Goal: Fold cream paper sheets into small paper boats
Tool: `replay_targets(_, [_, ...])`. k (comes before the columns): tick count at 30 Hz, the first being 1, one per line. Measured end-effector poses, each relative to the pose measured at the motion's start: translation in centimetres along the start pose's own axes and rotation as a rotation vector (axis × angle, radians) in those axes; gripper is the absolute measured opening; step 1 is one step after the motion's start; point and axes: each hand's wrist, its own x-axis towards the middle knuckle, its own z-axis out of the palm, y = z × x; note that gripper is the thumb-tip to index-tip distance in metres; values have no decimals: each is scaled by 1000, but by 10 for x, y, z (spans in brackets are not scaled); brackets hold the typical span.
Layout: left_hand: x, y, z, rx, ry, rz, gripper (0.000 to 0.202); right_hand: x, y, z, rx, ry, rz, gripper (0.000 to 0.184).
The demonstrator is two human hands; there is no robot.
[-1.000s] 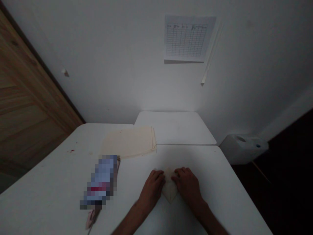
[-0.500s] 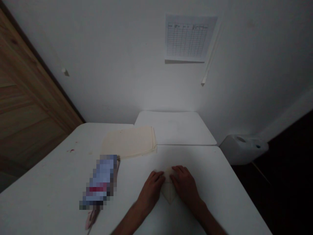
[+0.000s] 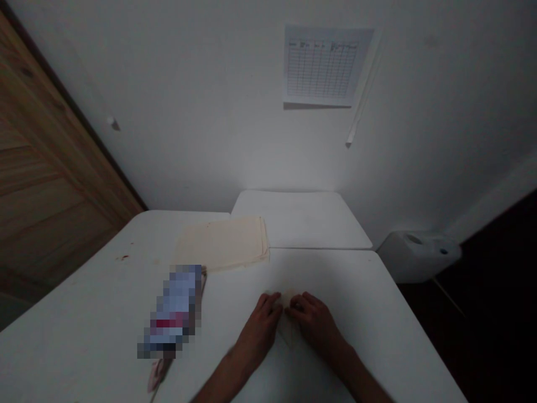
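Note:
A small folded cream sheet (image 3: 287, 331) lies on the white table in front of me, mostly hidden between my hands. One pointed corner of it faces me. My left hand (image 3: 263, 320) rests against its left side, fingers bent and closed on the edge. From the right, my right hand (image 3: 312, 319) has its fingers curled and pressed onto the sheet's right part. Farther off to the left lies a flat stack of larger cream sheets (image 3: 224, 243), thin and with slightly uneven edges. Whether they are pastry or cloth I cannot tell.
A blurred-out blue item (image 3: 176, 305) lies on the white table (image 3: 100, 313), left of my hands. Behind stands another white tabletop (image 3: 302, 218) against the wall. A printed chart (image 3: 323, 67) hangs there. A white container (image 3: 419, 257) is at right, a wooden door (image 3: 50, 168) at left.
My right hand's fingers have curled and moved left and slightly toward me, covering more of the folded sheet. My left hand has barely moved.

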Motion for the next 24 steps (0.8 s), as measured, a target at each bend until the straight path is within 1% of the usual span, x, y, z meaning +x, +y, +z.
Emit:
replay_targets(2, [-2,0,-1,0,-39,0,39,-4,2,0,-26,-9,-39,18])
replay_targets(5, [-7,1,-4,21,-122,39,44,-8,2,-5,-31,-22,-57,19])
replay_targets(8, [-13,2,-8,86,-152,74,48,-10,1,-9,1,-27,-47,22])
replay_targets(11, [-19,6,-12,150,-141,58,45,-9,0,-9,22,-26,-18,23])
replay_targets(15, [-24,9,-20,212,-97,-29,40,-8,0,-7,46,-15,10,21])
replay_targets(19, [-28,8,-29,256,-75,-111,36,-9,0,-6,45,-11,21,20])
replay_targets(21, [-31,7,-30,279,-56,-125,35,-9,0,-6,42,-10,23,21])
replay_targets(24, [-35,6,-27,301,-19,-118,33,-11,-1,-6,44,-13,30,20])
